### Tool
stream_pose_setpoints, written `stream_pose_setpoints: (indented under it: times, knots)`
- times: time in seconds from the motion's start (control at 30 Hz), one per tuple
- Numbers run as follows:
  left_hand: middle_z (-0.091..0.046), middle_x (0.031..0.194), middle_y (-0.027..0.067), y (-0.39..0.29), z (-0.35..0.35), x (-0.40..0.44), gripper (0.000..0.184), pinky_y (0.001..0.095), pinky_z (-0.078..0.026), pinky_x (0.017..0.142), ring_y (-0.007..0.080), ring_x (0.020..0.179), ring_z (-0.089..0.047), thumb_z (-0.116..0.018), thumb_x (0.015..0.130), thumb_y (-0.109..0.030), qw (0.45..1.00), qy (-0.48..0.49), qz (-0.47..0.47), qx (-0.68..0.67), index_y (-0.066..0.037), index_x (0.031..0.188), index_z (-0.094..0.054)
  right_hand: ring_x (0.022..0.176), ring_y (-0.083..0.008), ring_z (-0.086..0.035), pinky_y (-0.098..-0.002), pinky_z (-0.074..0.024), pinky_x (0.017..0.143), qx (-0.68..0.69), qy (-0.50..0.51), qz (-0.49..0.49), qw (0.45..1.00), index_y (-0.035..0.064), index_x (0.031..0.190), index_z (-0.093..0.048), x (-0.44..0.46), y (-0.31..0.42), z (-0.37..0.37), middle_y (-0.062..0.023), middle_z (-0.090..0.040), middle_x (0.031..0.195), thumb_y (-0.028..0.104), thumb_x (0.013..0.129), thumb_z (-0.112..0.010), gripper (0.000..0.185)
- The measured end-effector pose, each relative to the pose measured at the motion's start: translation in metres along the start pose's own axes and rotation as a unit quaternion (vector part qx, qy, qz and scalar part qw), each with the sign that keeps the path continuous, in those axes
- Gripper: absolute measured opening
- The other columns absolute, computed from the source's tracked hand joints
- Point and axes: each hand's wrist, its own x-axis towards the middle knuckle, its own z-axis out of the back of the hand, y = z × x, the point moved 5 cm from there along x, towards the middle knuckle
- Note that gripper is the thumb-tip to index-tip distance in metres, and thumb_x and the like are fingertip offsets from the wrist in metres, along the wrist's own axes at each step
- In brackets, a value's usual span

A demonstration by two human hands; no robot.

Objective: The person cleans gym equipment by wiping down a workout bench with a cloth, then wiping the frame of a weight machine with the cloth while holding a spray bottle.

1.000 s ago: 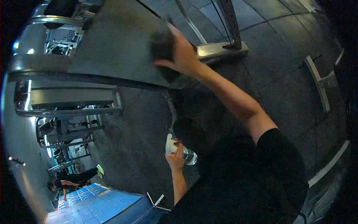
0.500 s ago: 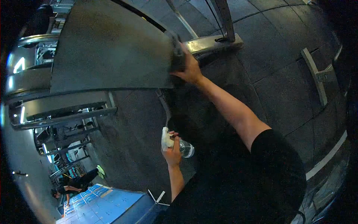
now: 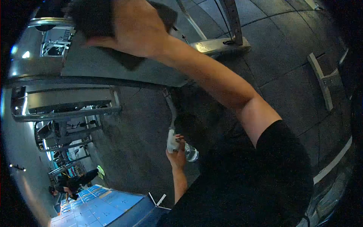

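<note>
Your L hand (image 3: pixel 176 159) is wrapped round the spray btl (image 3: pixel 191 153), L of the panel (image 3: pixel 87 62) & apart from it. Fingers are at the trigger, so a stray squeeze could wet the floor (image 3: pixel 132 125). Nozzle's close to the metal leg (image 3: pixel 172 109) at the panel's near L corner; a wrist swing might knock it. Your R hand (image 3: pixel 141 28) grips the dark cloth (image 3: pixel 94 22) over the panel; can't tell if they touch. Loose corner might snag on the panel's edge. Pulling back wide R, your knuckles could hit the frame foot (image 3: pixel 221 47) beside the panel's near end.
</note>
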Motion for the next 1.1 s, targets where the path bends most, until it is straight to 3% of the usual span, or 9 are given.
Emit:
stream_pose_setpoints:
  times: [0.13, 0.2, 0.27, 0.57, 0.77, 0.87, 0.93, 1.03, 1.1]
  knots:
    - [-0.073, 0.107, 0.0074, -0.001, 0.004, 0.007, 0.022, 0.0320, -0.057, 0.085, 0.0155, 0.097, -0.070, -0.074, 0.096, -0.011, 1.000, -0.005, -0.003, -0.031, -0.003, 0.116, -0.069, 0.144, -0.0569, -0.032, -0.0553, -0.0339, 0.119, 0.031, 0.037, -0.032, 0.998, -0.0240, 0.147, -0.016, 0.004, 0.001, 0.004, -0.0453, -0.028, 0.151, 0.057, 0.085, -0.077, 0.119]
    - [-0.073, 0.107, 0.0077, -0.013, 0.001, 0.007, 0.021, 0.0320, -0.057, 0.085, 0.0159, 0.097, -0.070, -0.073, 0.097, -0.010, 1.000, -0.010, -0.013, 0.023, -0.002, 0.117, -0.068, 0.124, -0.0380, -0.060, -0.0439, -0.0500, 0.105, 0.004, 0.005, -0.018, 1.000, -0.0025, 0.149, -0.039, -0.046, -0.015, 0.009, -0.0227, -0.055, 0.140, 0.057, 0.065, -0.093, 0.116]
    - [-0.073, 0.107, 0.0080, -0.014, 0.000, 0.013, 0.021, 0.0320, -0.057, 0.084, 0.0162, 0.097, -0.070, -0.071, 0.098, -0.009, 0.997, -0.016, -0.031, 0.072, -0.001, 0.118, -0.068, 0.138, -0.0443, -0.046, -0.0466, -0.0388, 0.117, 0.018, 0.010, -0.110, 0.994, -0.0026, 0.145, -0.042, -0.101, -0.037, 0.020, -0.0262, -0.048, 0.148, 0.059, 0.059, -0.094, 0.118]
    - [-0.072, 0.106, 0.0099, -0.010, -0.002, -0.012, 0.024, 0.0332, -0.058, 0.084, 0.0178, 0.096, -0.071, -0.067, 0.096, -0.004, 0.995, 0.007, -0.019, 0.103, -0.001, 0.119, -0.066, 0.143, -0.0415, -0.044, -0.0479, -0.0387, 0.118, 0.104, 0.237, -0.397, 0.881, 0.0057, 0.160, -0.018, -0.381, -0.157, 0.059, -0.0224, -0.042, 0.155, 0.035, 0.080, -0.088, 0.111]
    - [-0.072, 0.107, 0.0114, -0.009, -0.006, -0.007, 0.024, 0.0353, -0.059, 0.084, 0.0193, 0.096, -0.071, -0.066, 0.094, -0.002, 0.990, 0.005, -0.043, 0.134, 0.000, 0.118, -0.066, 0.148, -0.0444, -0.034, -0.0495, -0.0342, 0.122, 0.079, 0.207, -0.117, 0.968, 0.0040, 0.162, -0.013, -0.187, -0.092, 0.024, -0.0266, -0.032, 0.160, 0.047, 0.068, -0.094, 0.131]
    - [-0.072, 0.106, 0.0106, -0.015, -0.028, 0.000, 0.024, 0.0359, -0.058, 0.085, 0.0191, 0.097, -0.071, -0.070, 0.097, -0.011, 0.976, 0.041, -0.065, 0.205, -0.001, 0.118, -0.067, 0.147, -0.0477, -0.036, -0.0521, -0.0321, 0.122, 0.036, 0.094, -0.023, 0.995, -0.0079, 0.151, -0.032, -0.073, -0.043, -0.002, -0.0331, -0.035, 0.156, 0.067, 0.061, -0.089, 0.130]
    - [-0.071, 0.108, 0.0114, -0.001, -0.035, 0.003, 0.037, 0.0357, -0.058, 0.087, 0.0209, 0.100, -0.070, -0.072, 0.097, -0.015, 0.995, 0.060, -0.003, 0.082, 0.000, 0.130, -0.061, 0.144, -0.0577, -0.032, -0.0557, -0.0335, 0.119, 0.004, 0.076, 0.019, 0.997, -0.0224, 0.148, -0.017, -0.013, -0.018, -0.024, -0.0454, -0.026, 0.153, 0.056, 0.084, -0.079, 0.119]
    - [-0.072, 0.106, 0.0084, -0.014, -0.052, 0.012, 0.034, 0.0352, -0.058, 0.086, 0.0184, 0.098, -0.071, -0.075, 0.097, -0.030, 0.994, 0.037, -0.008, 0.105, -0.006, 0.120, -0.068, 0.142, -0.0599, -0.033, -0.0559, -0.0339, 0.119, 0.050, 0.039, -0.004, 0.998, -0.0196, 0.150, -0.015, -0.012, -0.017, -0.002, -0.0469, -0.020, 0.154, 0.055, 0.083, -0.080, 0.119]
    - [-0.071, 0.108, 0.0093, -0.018, -0.053, 0.011, 0.033, 0.0367, -0.058, 0.086, 0.0194, 0.100, -0.071, -0.074, 0.098, -0.024, 0.995, 0.039, -0.031, 0.091, -0.003, 0.123, -0.066, 0.141, -0.0533, -0.040, -0.0546, -0.0353, 0.118, 0.148, 0.016, -0.108, 0.983, -0.0129, 0.147, -0.035, -0.035, -0.032, 0.005, -0.0419, -0.038, 0.148, 0.046, 0.090, -0.077, 0.092]
